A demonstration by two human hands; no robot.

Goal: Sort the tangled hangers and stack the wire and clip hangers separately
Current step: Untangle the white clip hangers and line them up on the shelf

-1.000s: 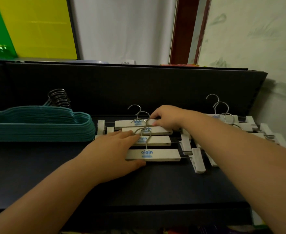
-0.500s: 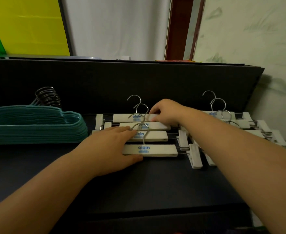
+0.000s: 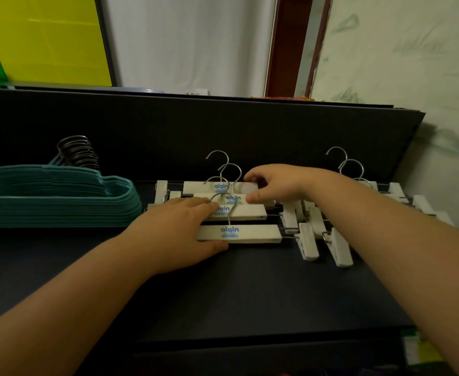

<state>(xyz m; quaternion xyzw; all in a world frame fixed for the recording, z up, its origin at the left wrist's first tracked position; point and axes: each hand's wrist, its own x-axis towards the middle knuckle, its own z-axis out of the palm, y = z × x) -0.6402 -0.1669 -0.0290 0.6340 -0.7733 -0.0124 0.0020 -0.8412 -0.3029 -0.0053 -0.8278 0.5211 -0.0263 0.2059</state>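
Several white clip hangers [image 3: 252, 234] with blue "aiqin" print and steel hooks lie in a staggered row on the dark shelf [image 3: 222, 294]. My left hand [image 3: 179, 234] lies flat over their left ends, fingers straight on the bars and thumb against the near edge of the front one. My right hand [image 3: 279, 185] pinches the right end of the rear clip hanger [image 3: 195, 187] between curled fingers and thumb. A neat stack of teal hangers [image 3: 54, 196] with dark metal hooks sits at the left. More white clip hangers [image 3: 420, 203] lie at the right, partly hidden by my right forearm.
A dark upright back panel [image 3: 222, 131] runs behind the shelf. A pale wall [image 3: 412, 63] closes off the right side. The shelf's front edge [image 3: 250, 340] runs below my forearms. Loose white clips [image 3: 339, 248] jut toward me right of the front hanger.
Both hands stay on the same clip hangers. The view has shifted slightly; the hangers have hardly moved.
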